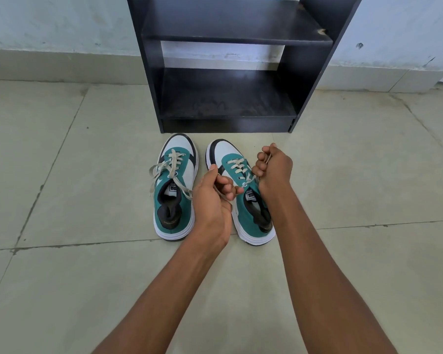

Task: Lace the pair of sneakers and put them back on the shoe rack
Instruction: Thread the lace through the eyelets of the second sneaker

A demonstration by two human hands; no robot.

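Teal-and-white sneakers (175,187) on tiled floor (62,277), before black shoe rack (228,98).
Left hand (212,200) and right hand (274,169) each gripping a lace end (251,178) of right-side sneaker (241,195).

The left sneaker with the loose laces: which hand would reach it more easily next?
Probably the left hand: it sits right beside the left sneaker, while the right hand is across the right sneaker. Both grip lace ends now.

1. The floor (87,290) is laid with large pale greenish-grey tiles, their dark grout lines chipped and stained in places.
2. A skirting (62,65) of the same tile runs along the foot of the wall.
3. The wall (49,19) is pale blue-white, scuffed, with small dark marks on the right.
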